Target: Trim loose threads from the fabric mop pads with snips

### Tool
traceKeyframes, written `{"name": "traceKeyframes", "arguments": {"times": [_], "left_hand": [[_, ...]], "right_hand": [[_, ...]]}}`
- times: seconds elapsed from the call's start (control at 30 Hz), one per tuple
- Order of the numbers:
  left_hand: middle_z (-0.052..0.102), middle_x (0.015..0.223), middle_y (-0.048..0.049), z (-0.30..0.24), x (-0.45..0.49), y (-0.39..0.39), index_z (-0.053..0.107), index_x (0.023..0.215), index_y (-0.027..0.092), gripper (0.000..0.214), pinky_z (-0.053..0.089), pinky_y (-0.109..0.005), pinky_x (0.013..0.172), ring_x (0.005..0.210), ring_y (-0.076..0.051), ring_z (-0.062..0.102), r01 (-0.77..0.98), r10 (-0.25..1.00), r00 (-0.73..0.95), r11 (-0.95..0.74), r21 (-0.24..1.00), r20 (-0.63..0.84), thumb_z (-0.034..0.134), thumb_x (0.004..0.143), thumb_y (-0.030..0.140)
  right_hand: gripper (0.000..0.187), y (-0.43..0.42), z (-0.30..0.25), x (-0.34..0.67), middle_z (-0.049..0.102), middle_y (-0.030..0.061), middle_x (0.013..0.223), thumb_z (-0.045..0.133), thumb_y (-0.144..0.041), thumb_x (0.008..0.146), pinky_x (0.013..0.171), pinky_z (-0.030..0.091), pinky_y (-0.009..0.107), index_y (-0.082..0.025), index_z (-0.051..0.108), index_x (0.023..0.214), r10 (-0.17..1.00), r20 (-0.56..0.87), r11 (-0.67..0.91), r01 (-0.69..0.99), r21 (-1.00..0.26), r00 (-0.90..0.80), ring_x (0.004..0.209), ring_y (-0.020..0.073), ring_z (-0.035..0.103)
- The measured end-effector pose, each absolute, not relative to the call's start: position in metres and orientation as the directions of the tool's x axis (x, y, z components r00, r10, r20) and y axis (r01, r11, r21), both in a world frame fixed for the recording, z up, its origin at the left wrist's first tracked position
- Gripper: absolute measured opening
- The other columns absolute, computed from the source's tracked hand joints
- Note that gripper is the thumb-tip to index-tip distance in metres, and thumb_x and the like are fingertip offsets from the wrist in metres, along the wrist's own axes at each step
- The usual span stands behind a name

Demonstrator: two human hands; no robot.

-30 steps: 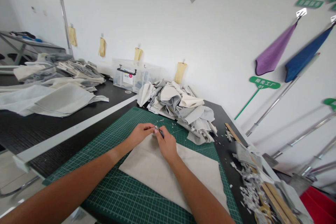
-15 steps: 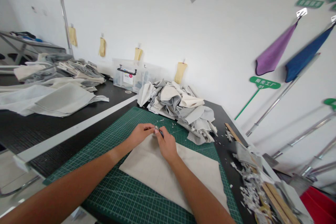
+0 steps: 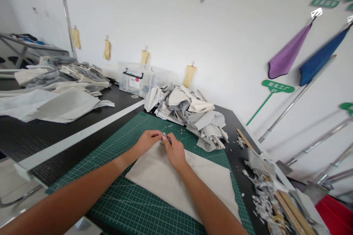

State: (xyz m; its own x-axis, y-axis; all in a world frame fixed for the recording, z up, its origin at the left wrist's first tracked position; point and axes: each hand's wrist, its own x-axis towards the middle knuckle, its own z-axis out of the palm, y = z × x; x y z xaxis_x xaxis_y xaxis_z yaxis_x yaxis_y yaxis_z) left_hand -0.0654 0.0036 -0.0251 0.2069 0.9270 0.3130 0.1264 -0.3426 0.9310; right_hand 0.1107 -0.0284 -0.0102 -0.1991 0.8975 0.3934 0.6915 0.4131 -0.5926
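A beige fabric piece (image 3: 176, 181) lies flat on a green cutting mat (image 3: 121, 198). Both hands meet at its far corner. My left hand (image 3: 147, 140) pinches the fabric's corner with closed fingers. My right hand (image 3: 174, 150) is closed round a small dark tool (image 3: 168, 139), whose tip pokes out beside the fingers at that same corner. What kind of tool it is I cannot make out.
A heap of grey and cream fabric pieces (image 3: 187, 112) sits just beyond the mat. Fabric scraps and wooden sticks (image 3: 273, 187) lie at the right edge. Folded cloth stacks (image 3: 55, 91) cover the left table. A clear plastic box (image 3: 135, 79) stands by the wall.
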Motion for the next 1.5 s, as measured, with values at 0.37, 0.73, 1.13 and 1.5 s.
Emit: {"name": "traceKeyframes", "arguments": {"times": [0.37,0.73,1.13,1.5], "left_hand": [[0.073,0.083,-0.0032,-0.0247,-0.0625,0.0063,0.075,0.088,0.016,0.030,0.047,-0.026,0.074,0.080,-0.017,0.063,0.099,0.923,0.203,-0.353,0.931,0.328,0.064,0.086,0.044],[0.074,0.091,-0.0044,-0.0282,-0.0614,0.0088,0.074,0.093,0.017,0.027,0.048,-0.027,0.077,0.085,-0.019,0.064,0.121,0.915,0.179,-0.385,0.915,0.362,0.061,0.088,0.040],[0.072,0.085,-0.0038,-0.0269,-0.0624,0.0056,0.073,0.091,0.015,0.031,0.047,-0.026,0.073,0.079,-0.017,0.063,0.149,0.916,0.207,-0.376,0.915,0.342,0.061,0.086,0.043],[0.069,0.078,-0.0025,-0.0285,-0.0627,0.0053,0.073,0.086,0.016,0.029,0.044,-0.025,0.069,0.074,-0.016,0.060,0.190,0.911,0.211,-0.393,0.900,0.354,0.062,0.086,0.043]], "right_hand": [[0.041,-0.0253,-0.0105,0.1078,0.061,-0.0017,0.077,0.026,-0.048,0.106,0.066,0.034,0.023,-0.024,0.053,0.085,0.891,0.426,0.428,0.595,-0.680,-0.154,0.069,0.0154,0.057],[0.040,-0.0274,-0.0107,0.1101,0.061,-0.0040,0.072,0.035,-0.057,0.101,0.059,0.029,0.023,-0.026,0.059,0.089,0.916,0.388,0.347,0.684,-0.642,-0.101,0.063,0.0144,0.055],[0.041,-0.0275,-0.0108,0.1094,0.064,-0.0029,0.074,0.034,-0.058,0.101,0.059,0.028,0.024,-0.027,0.059,0.094,0.921,0.366,0.344,0.726,-0.596,-0.136,0.065,0.0161,0.058],[0.040,-0.0261,-0.0117,0.1105,0.061,-0.0029,0.071,0.031,-0.057,0.103,0.060,0.029,0.024,-0.027,0.056,0.095,0.920,0.349,0.361,0.726,-0.585,-0.176,0.066,0.0168,0.059]]}}
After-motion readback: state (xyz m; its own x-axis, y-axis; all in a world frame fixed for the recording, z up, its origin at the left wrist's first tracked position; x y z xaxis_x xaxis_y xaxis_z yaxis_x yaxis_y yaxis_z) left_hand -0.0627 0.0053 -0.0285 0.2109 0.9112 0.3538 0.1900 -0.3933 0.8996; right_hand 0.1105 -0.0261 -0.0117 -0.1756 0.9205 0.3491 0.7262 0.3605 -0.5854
